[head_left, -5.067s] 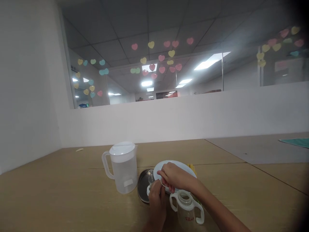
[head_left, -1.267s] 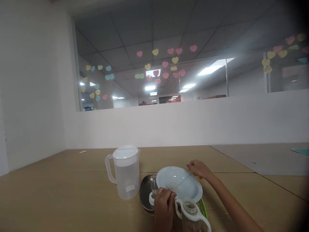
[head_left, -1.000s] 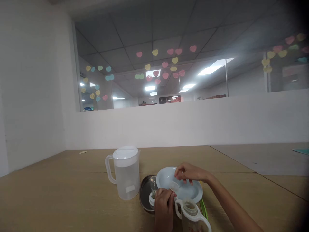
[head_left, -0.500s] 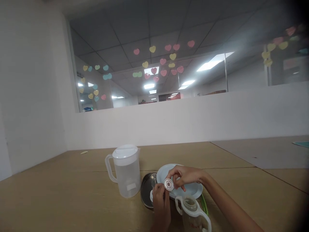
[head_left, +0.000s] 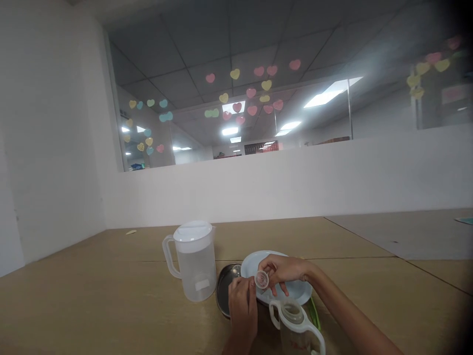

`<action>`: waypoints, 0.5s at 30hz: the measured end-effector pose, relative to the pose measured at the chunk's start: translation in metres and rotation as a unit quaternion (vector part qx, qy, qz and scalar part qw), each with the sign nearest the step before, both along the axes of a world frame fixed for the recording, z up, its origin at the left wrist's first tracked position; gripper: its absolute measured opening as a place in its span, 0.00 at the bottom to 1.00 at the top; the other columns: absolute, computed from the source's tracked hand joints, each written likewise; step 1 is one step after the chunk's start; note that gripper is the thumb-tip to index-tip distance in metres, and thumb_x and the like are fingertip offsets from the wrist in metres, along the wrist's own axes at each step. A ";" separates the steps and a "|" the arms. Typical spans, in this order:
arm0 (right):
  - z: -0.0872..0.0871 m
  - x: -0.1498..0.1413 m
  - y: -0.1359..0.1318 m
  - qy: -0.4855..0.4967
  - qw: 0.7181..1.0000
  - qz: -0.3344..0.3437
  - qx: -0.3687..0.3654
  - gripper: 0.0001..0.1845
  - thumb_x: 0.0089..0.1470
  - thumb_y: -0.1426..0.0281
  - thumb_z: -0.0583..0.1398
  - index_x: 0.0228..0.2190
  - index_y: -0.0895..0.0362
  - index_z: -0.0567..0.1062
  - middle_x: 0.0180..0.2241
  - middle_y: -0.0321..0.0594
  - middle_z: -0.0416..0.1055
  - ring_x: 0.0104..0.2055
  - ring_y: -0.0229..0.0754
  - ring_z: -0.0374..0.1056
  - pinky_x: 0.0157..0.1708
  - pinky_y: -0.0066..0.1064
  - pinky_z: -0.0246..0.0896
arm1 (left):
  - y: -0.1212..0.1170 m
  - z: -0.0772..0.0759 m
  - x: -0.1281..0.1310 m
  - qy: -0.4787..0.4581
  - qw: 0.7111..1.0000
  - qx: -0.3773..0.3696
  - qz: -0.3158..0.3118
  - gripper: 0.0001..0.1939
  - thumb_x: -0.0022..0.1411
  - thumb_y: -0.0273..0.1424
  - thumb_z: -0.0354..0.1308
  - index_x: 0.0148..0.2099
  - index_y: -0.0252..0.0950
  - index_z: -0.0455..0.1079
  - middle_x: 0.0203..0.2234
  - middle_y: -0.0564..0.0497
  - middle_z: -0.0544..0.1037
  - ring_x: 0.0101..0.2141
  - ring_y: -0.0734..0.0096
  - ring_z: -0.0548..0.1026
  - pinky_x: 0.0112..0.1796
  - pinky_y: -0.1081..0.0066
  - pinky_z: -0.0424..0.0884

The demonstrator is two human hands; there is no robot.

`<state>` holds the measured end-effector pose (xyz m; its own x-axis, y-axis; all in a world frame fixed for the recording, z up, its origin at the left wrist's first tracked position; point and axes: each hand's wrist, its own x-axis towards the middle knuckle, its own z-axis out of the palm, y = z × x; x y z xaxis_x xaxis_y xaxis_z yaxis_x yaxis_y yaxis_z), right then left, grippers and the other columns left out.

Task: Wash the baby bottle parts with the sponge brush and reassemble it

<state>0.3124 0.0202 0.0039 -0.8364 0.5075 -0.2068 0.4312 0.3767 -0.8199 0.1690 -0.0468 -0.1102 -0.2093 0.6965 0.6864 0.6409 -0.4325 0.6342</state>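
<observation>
My right hand [head_left: 283, 271] pinches a small round translucent piece [head_left: 261, 279] with concentric rings, its flat face turned towards me, above the light-blue oval plate [head_left: 301, 291]. Close against it on the left, my left hand [head_left: 243, 298] is closed, fingertips almost touching the piece; whatever it holds is hidden behind the fingers. Below my right hand a lidless clear baby bottle [head_left: 295, 330] with white side handles stands upright. A dark metal dish [head_left: 223, 291] lies partly behind my left hand.
A clear plastic pitcher [head_left: 195, 268] with a white lid stands left of the dish. Something green [head_left: 315, 313] lies at the plate's right edge. A white wall [head_left: 236, 190] with a window above closes off the wooden table's [head_left: 92, 296] far side.
The round piece has turned slightly and looks more see-through now. My left hand has shifted a little; the white rim beside it before is now out of sight.
</observation>
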 end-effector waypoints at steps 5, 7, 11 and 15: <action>-0.008 -0.003 0.003 -0.196 0.961 -0.086 0.175 0.06 0.33 0.75 0.59 0.21 0.59 0.73 0.19 0.32 0.67 0.19 0.34 0.64 0.19 0.23 0.58 | 0.006 -0.004 -0.011 -0.064 0.997 -0.011 0.051 0.15 0.54 0.21 0.42 0.36 0.36 0.69 0.34 0.48 0.73 0.39 0.63 0.69 0.42 0.64 0.62; -0.016 -0.004 0.006 -0.231 0.940 -0.120 0.221 0.04 0.28 0.79 0.59 0.15 0.60 0.71 0.14 0.32 0.63 0.21 0.37 0.65 0.22 0.27 0.59 | 0.007 -0.004 -0.013 -0.078 0.994 -0.013 0.073 0.15 0.47 0.19 0.42 0.33 0.36 0.66 0.32 0.48 0.72 0.37 0.64 0.69 0.41 0.65 0.63; -0.028 -0.008 0.009 -0.247 0.928 -0.139 0.243 0.08 0.23 0.84 0.58 0.11 0.60 0.68 0.12 0.33 0.61 0.24 0.43 0.67 0.26 0.31 0.61 | 0.008 -0.006 -0.015 -0.099 0.990 0.008 0.099 0.15 0.43 0.18 0.42 0.33 0.37 0.60 0.30 0.49 0.69 0.35 0.66 0.68 0.39 0.67 0.63; -0.025 -0.014 0.007 -0.199 0.951 -0.112 0.208 0.07 0.34 0.76 0.56 0.20 0.59 0.73 0.17 0.33 0.66 0.19 0.34 0.62 0.19 0.23 0.57 | 0.011 -0.008 -0.016 -0.097 0.988 -0.025 0.119 0.15 0.42 0.16 0.41 0.32 0.38 0.57 0.28 0.51 0.66 0.33 0.67 0.67 0.38 0.68 0.63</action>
